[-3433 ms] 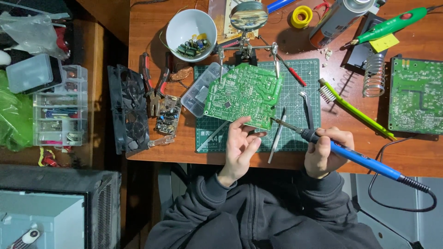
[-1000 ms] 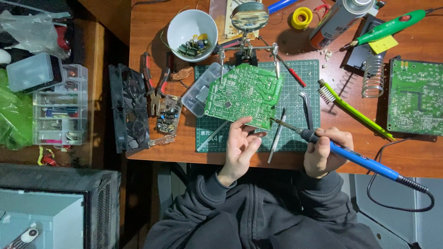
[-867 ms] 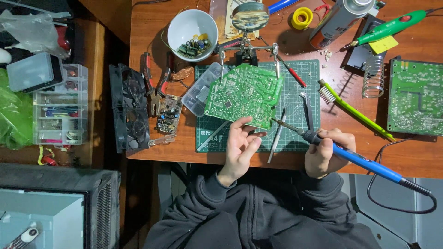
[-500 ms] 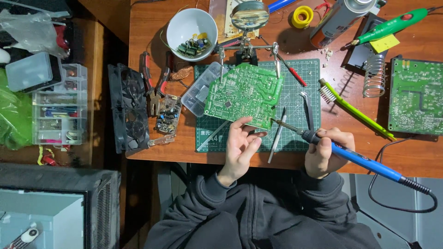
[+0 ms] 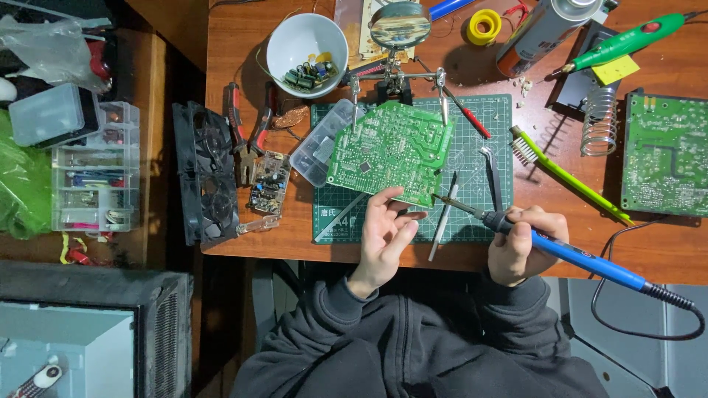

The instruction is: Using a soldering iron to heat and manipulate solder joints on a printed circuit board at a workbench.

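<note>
Head view, looking straight down on a reddish wooden table. Green circuit board, flat, irregular outline with a notched upper right corner, dotted with dull solder points, held tilted by two metal clips of a helping-hand stand; round magnifier lens on the same stand above. Board sits over a dark green gridded cutting mat.

Right hand curled shut around a soldering iron: blue smooth barrel, black collar, thin metal tip angled up-left and reaching the board's lower right edge. Black cord loops off the table edge to the right. Wrist rests near the table's front edge.

Left hand palm partly up, fingers bent, thumb and forefinger pinched together on a thin dark strand just beside the iron's tip; too small to tell what it is. Fingertips near the board's lower edge.

Around: white ceramic bowl holding small cylindrical parts; metal tweezers on the mat; green-handled brush lying diagonal; coiled wire iron stand; second green circuit board flat at far right; clear plastic box touching the held board's left edge; black fan hanging over the table's left edge. Dark hooded sleeves at both wrists.
</note>
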